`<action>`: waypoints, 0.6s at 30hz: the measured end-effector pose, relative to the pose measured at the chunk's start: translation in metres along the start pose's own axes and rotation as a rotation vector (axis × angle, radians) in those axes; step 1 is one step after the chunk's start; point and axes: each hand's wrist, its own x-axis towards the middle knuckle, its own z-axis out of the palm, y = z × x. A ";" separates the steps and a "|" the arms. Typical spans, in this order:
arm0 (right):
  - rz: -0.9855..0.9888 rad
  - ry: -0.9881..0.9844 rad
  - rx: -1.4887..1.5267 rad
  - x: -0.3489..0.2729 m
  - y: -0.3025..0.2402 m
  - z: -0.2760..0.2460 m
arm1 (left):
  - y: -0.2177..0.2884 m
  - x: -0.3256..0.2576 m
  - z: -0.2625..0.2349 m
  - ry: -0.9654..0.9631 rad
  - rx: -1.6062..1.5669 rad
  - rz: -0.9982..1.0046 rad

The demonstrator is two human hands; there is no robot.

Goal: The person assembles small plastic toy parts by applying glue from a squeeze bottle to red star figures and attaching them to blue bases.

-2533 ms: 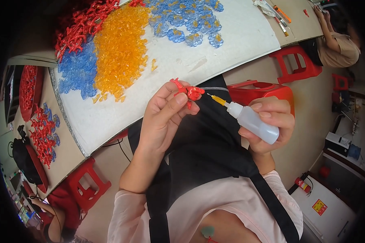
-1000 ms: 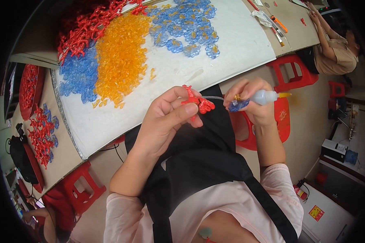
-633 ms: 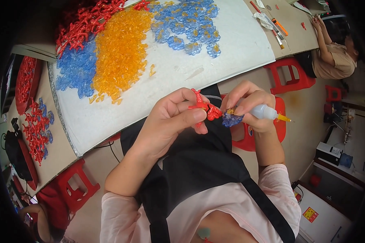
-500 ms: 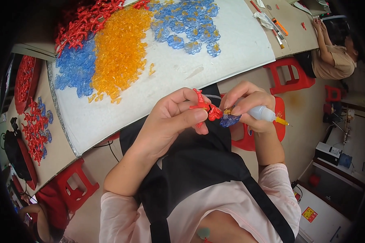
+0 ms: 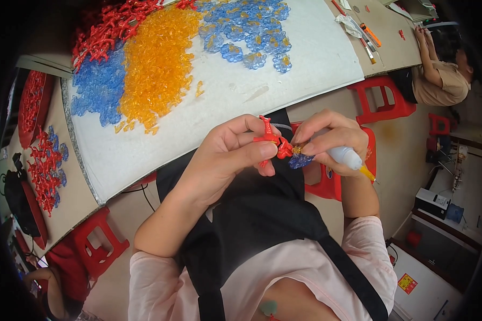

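Note:
Between the thumb and fingers of my left hand is a small red plastic figure. My right hand pinches a translucent blue flower-like piece with an amber part against the figure's right end; whether the two are joined I cannot tell. Tucked in the same right hand is a whitish squeeze bottle with a yellow nozzle pointing down and right. Both hands are over my black apron, just off the near edge of the white-covered table.
On the table lie piles of red figures, blue pieces, amber pieces and blue-and-amber pieces. An orange cutter and a brush rest farther right. Red stools stand around. Another person works at the far right.
My right hand has brought the blue-and-amber piece left, up against the red figure. The bottle's nozzle has tilted further downward. My left hand keeps its grip.

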 end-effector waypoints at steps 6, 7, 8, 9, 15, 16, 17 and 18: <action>0.011 -0.036 -0.022 0.003 -0.004 -0.004 | 0.000 0.001 0.001 -0.001 -0.010 -0.016; 0.008 -0.032 -0.023 0.003 -0.005 -0.003 | 0.000 0.001 0.002 0.000 -0.009 -0.016; 0.007 -0.032 -0.023 0.003 -0.006 -0.003 | -0.001 0.001 0.003 0.004 -0.010 -0.013; 0.017 -0.017 -0.038 0.003 -0.008 -0.002 | -0.001 0.001 0.003 0.008 -0.012 -0.010; 0.024 -0.065 -0.165 0.007 -0.014 -0.006 | 0.000 0.001 0.002 0.007 0.009 -0.010; 0.025 -0.070 -0.184 0.007 -0.014 -0.005 | 0.000 0.001 0.002 0.008 0.010 -0.010; 0.027 -0.070 -0.185 0.007 -0.015 -0.005 | -0.001 0.001 0.002 0.017 0.013 -0.004; 0.046 -0.048 -0.176 0.007 -0.015 -0.004 | -0.001 0.002 0.002 0.026 0.016 0.002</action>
